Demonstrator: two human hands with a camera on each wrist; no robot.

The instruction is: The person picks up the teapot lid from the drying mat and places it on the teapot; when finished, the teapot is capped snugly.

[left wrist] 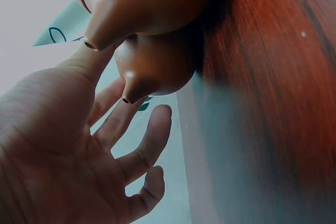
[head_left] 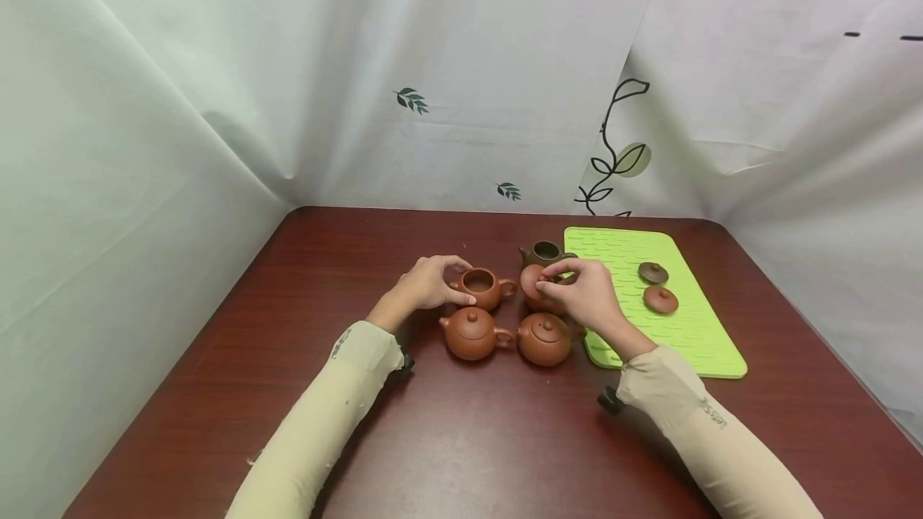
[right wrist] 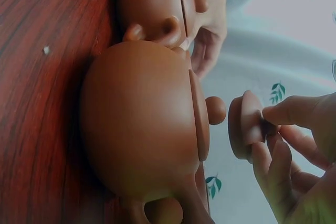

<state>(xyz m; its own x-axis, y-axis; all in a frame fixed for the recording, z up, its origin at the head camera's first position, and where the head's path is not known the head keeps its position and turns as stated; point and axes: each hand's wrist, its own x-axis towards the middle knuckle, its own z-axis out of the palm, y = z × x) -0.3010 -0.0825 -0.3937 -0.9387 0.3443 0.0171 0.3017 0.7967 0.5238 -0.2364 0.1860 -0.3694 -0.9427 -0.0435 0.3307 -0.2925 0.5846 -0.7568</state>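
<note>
My left hand [head_left: 425, 283] reaches round the spout side of a lidless reddish-brown clay teapot [head_left: 491, 295], thumb and index finger gripping its rim area. In the left wrist view its other fingers spread loosely near the spouts. The right hand [head_left: 587, 291] pinches a reddish clay lid [head_left: 531, 282] by its knob, tilted over another clay teapot [head_left: 542, 305] that it partly hides. That lid [right wrist: 244, 124] hangs in the air in the right wrist view. Two lidded teapots, one at left [head_left: 469, 339] and one at right [head_left: 545, 345], stand in front.
Behind the reddish teapots stands a small dark lidless teapot [head_left: 532, 256]. A lime-green ridged mat [head_left: 649, 343] lies at the right, bearing a dark lid [head_left: 652, 272] and a reddish lid [head_left: 659, 299]. Pale printed cloth [head_left: 461, 102] encloses the dark red wooden table [head_left: 461, 439].
</note>
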